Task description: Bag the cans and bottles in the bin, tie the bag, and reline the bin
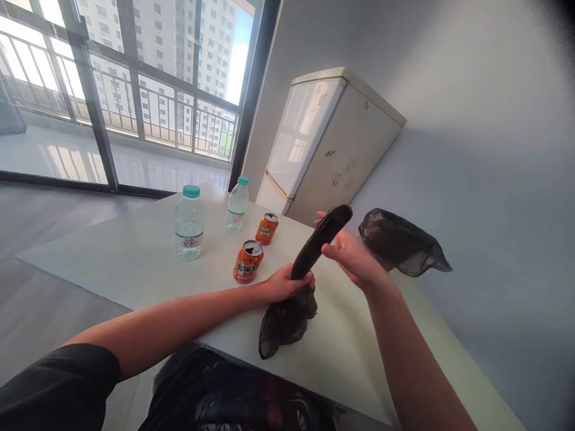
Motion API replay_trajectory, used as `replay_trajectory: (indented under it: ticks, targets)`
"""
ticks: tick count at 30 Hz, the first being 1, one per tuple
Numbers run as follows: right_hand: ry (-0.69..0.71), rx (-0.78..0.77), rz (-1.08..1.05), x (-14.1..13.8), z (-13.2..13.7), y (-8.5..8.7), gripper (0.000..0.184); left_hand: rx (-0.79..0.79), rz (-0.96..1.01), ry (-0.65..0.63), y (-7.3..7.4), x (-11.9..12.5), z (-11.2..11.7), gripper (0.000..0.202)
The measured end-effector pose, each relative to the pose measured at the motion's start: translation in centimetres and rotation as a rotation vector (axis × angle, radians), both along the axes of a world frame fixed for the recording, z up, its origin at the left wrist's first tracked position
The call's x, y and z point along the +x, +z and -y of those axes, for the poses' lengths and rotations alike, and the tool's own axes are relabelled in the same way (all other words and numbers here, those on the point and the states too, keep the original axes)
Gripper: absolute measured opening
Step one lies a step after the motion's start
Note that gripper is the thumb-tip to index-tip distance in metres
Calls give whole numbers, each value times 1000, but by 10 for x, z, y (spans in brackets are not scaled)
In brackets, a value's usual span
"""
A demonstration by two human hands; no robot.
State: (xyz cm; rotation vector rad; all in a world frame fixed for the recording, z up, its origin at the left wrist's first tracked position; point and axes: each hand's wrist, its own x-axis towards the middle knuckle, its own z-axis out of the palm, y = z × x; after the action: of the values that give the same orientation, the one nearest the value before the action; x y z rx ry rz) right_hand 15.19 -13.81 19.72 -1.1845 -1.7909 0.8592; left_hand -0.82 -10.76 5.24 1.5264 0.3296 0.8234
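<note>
My left hand (285,284) is closed round the lower part of a long, slightly curved black bundle, which looks like a roll of black plastic bags (318,242). The roll slants up and to the right above the table. Below my left fist hangs a loose, crumpled length of thin black plastic (287,323). My right hand (353,254) is round the upper part of the roll, its thumb at the near side and its fingertips showing behind. How firmly it presses cannot be seen.
On the white table (135,251) stand two orange drink cans, a nearer can (248,261) and a farther can (267,228). Beside them are a nearer water bottle (189,224) and a farther water bottle (237,205). A black plastic bag (399,239) lies by the wall; a fridge (332,140) stands behind.
</note>
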Motion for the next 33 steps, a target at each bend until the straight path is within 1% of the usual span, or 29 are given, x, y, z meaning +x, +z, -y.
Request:
replay_trajectory:
  ticks: [1, 3, 4, 5, 6, 8, 11, 13, 15, 17, 19, 21, 22, 23, 24, 25, 26, 27, 28, 29, 30, 31, 33]
  targets:
    - [54, -82, -7, -3, -2, -13, 83, -2, 5, 15, 1, 0, 0, 59]
    - [155, -193, -96, -13, -3, -34, 61, 14, 17, -5, 4, -2, -1, 59]
    - [189, -224, -177, -18, -3, -41, 51, 30, 12, -30, 5, -3, -2, 59]
    - [205, -243, -274, -23, -2, -44, 45, 45, -11, -63, 6, -4, -2, 59]
    - [205, -255, -373, -27, -1, -44, 44, 61, -52, -101, 7, -5, -2, 58]
    - [156, -249, -545, -30, 0, -33, 45, 90, -154, -190, 8, -7, -2, 56]
    - [49, -176, -693, -21, 0, -4, 41, 108, -235, -298, 7, -8, -1, 54]
    - [-13, -124, -764, -7, -3, 16, 36, 66, -256, -344, 6, -8, 0, 58]
    - [-57, -61, -815, 9, -7, 31, 31, -20, -256, -396, 5, -6, 0, 61]
    - [-60, 23, -830, 22, -11, 38, 23, -95, -207, -393, 3, -5, 1, 59]
    - [-48, 118, -792, 31, -15, 34, 19, -119, -146, -319, 2, -5, 1, 55]
    - [-97, 236, -662, 37, -17, 22, 20, -153, -104, -293, 1, -6, 0, 52]
    - [-162, 322, -541, 41, -18, 14, 18, -186, -90, -319, 2, -8, 0, 51]
    - [-235, 437, -372, 44, -18, 5, 15, -230, -76, -362, 3, -9, 0, 50]
    - [-289, 572, -155, 48, -17, -4, 12, -279, -58, -409, 4, -10, -1, 50]
    - [-303, 714, 99, 53, -16, -12, 9, -328, -40, -463, 5, -12, -1, 50]
    - [-267, 846, 367, 56, -15, -20, 6, -378, -25, -519, 7, -13, -2, 52]
    - [-187, 955, 616, 60, -14, -28, 4, -426, -11, -571, 9, -14, -3, 56]
    - [-89, 1033, 820, 61, -13, -34, 5, -470, 1, -614, 10, -15, -4, 63]
    - [0, 1083, 966, 62, -12, -40, 7, -506, 10, -645, 11, -16, -5, 71]
    - [59, 1113, 1057, 61, -12, -44, 9, -529, 14, -667, 12, -16, -6, 78]
    - [89, 1134, 1103, 58, -12, -49, 11, -539, 11, -680, 12, -16, -7, 83]
    - [105, 1156, 1130, 51, -12, -55, 12, -520, -10, -678, 11, -16, -8, 88]
